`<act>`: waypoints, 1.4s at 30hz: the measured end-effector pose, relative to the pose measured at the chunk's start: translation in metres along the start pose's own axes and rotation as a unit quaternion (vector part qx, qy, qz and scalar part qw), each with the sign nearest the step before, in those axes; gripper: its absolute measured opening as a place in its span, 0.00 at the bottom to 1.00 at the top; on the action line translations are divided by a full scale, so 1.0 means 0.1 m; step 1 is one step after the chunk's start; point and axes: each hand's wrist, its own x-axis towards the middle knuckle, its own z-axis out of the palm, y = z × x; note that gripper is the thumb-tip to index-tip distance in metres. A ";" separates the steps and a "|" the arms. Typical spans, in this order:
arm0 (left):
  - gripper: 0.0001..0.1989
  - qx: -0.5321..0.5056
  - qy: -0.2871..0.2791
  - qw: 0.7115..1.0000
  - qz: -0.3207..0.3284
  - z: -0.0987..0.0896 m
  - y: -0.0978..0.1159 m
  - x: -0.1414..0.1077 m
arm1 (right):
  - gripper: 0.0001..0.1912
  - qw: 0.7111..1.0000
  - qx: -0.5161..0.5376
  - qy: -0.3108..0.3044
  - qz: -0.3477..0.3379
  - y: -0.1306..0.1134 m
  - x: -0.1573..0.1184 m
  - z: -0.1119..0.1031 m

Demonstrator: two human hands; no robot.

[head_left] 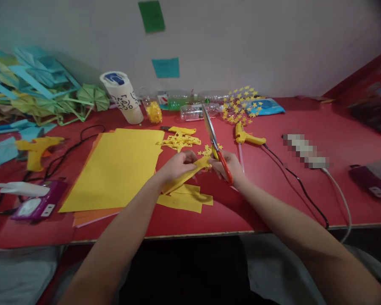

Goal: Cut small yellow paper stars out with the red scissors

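The left hand is closed on a yellow strip, pinching it between thumb and bent fingers. The strip lies just under and in front of that palm and reaches across the gap to the fingertips of the right hand. Its long axis runs aslant, from the near side of the left hand outward and rightward. It is flat, matt and thin, like paper or card, with straight long edges.

The right hand is clamped on the scissors, whose smooth red handle passes through its grip, the end nearest the person. The metal blades point away from the person, rising beyond the right hand and leaning toward its left; whether they are fully together cannot be told.

Below the left hand, on its near side, loose yellow strips overlap flat on the glossy red table. Left of the left hand lies a broad rectangular yellow sheet, with orange edges showing beneath. Just beyond the hands, small five-pointed yellow stars lie scattered; farther out from the left hand are a heap of yellow scraps and a yellow-handled cutter. Beyond the right hand sits a yellow plastic glue gun.
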 end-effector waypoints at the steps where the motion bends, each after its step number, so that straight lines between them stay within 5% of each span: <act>1: 0.04 0.028 0.013 0.999 0.016 -0.02 -0.02 -0.01 | 0.12 1.000 -0.006 0.021 -0.007 0.01 0.00 0.02; 5: 0.15 0.172 0.074 0.981 0.040 -0.09 -0.02 -0.07 | 0.08 0.996 -0.011 0.087 -0.020 0.05 0.00 0.07; 10: 0.16 0.144 -0.019 0.988 0.051 -0.10 0.03 -0.13 | 0.07 0.998 -0.001 0.059 -0.004 0.08 -0.01 0.11; 15: 0.14 0.204 0.021 0.979 0.016 -0.02 0.02 -0.10 | 0.09 0.999 -0.021 0.038 -0.031 0.13 -0.05 0.12; 23: 0.12 0.154 0.050 0.986 0.039 0.00 0.03 -0.09 | 0.15 0.996 -0.064 0.011 -0.062 0.14 -0.05 0.05; 29: 0.09 -0.065 0.167 0.979 0.098 -0.13 0.05 -0.06 | 0.23 0.990 -0.123 -0.062 -0.012 0.03 -0.03 -0.06; 34: 0.07 -0.130 0.233 0.956 0.120 -0.18 0.04 -0.04 | 0.25 0.973 -0.197 -0.119 -0.015 -0.01 -0.04 -0.08; 42: 0.06 -0.173 0.247 0.946 0.119 -0.18 0.03 -0.03 | 0.28 0.956 -0.254 -0.149 -0.022 0.00 -0.05 -0.07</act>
